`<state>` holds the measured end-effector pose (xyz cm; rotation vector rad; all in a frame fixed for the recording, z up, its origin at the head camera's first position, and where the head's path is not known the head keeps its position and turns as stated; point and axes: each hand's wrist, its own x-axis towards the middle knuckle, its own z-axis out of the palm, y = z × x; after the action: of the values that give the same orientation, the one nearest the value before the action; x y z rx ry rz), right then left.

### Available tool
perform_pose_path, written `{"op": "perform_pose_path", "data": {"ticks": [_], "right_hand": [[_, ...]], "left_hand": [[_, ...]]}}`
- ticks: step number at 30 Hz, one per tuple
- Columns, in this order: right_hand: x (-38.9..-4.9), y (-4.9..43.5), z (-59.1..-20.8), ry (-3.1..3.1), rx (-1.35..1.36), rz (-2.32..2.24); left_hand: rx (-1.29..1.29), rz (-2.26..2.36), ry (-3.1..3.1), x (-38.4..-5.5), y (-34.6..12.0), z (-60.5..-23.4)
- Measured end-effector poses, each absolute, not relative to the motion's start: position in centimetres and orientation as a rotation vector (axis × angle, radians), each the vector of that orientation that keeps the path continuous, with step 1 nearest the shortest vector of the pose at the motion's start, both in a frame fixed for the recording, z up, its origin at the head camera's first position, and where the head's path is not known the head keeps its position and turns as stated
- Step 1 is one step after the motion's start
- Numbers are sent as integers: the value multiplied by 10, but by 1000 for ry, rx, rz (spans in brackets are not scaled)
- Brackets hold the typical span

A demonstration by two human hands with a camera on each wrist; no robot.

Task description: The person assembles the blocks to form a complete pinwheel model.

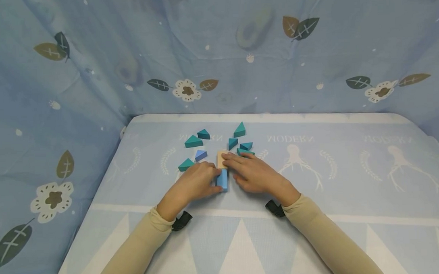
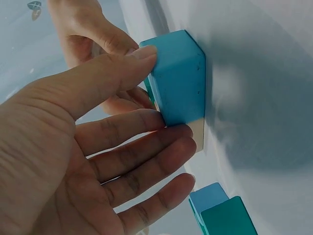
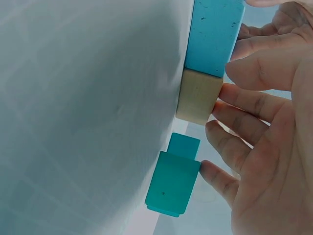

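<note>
Light blue block (image 1: 222, 181) lies between your two grips, end to end with a pale wooden block (image 1: 220, 160) just beyond it. Your left grip (image 1: 197, 181) is spread, its thumb and forefinger well parted and touching the blue block, its other fingers extended. Your right grip (image 1: 255, 174) is loosely extended too, its fingertips on the wooden block and hiding part of it; whether its thumb touches the blue block, I cannot tell.

Closest in your way, a flat teal wedge (image 1: 243, 151) sits at your right fingers, partly covered by them. Just past it are a dark blue wedge (image 1: 247, 145) and a dark teal wedge (image 1: 232, 143), with a tall teal triangle (image 1: 240, 130) farthest out. Just beyond your left grip's knuckles you have a teal triangle (image 1: 186, 165) and a periwinkle wedge (image 1: 201, 155); farther out lie a larger teal triangle (image 1: 193, 141) and a small blue triangle (image 1: 203, 134). Under everything runs the cloth-covered worktop (image 1: 334, 197), ending at a leaf-printed blue curtain (image 1: 261, 83) beyond both grips.
</note>
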<state>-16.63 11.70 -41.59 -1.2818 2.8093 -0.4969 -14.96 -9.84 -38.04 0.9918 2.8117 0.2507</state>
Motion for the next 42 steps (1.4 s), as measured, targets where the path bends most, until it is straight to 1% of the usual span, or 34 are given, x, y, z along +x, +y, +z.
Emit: {"op": "perform_pose_path", "data": {"ticks": [8, 16, 20, 31, 38, 42], "right_hand": [[-169, 114, -418, 2879, -1316, -460], [-179, 125, -413, 3027, -1063, -395], [-183, 131, -414, 3028, -993, -377], [-187, 134, -410, 3007, -981, -369], [-189, 135, -408, 3037, -1005, -402], [-195, 126, -405, 3041, -975, -421]], "left_hand": [[987, 223, 2855, -145, -105, -380], [1043, 240, 2918, -143, -107, -382], [1049, 216, 2875, -141, -105, -383], [1094, 215, 2887, -144, -104, -386], [1045, 262, 2845, -146, -99, -385], [1035, 290, 2845, -146, -100, -386]]}}
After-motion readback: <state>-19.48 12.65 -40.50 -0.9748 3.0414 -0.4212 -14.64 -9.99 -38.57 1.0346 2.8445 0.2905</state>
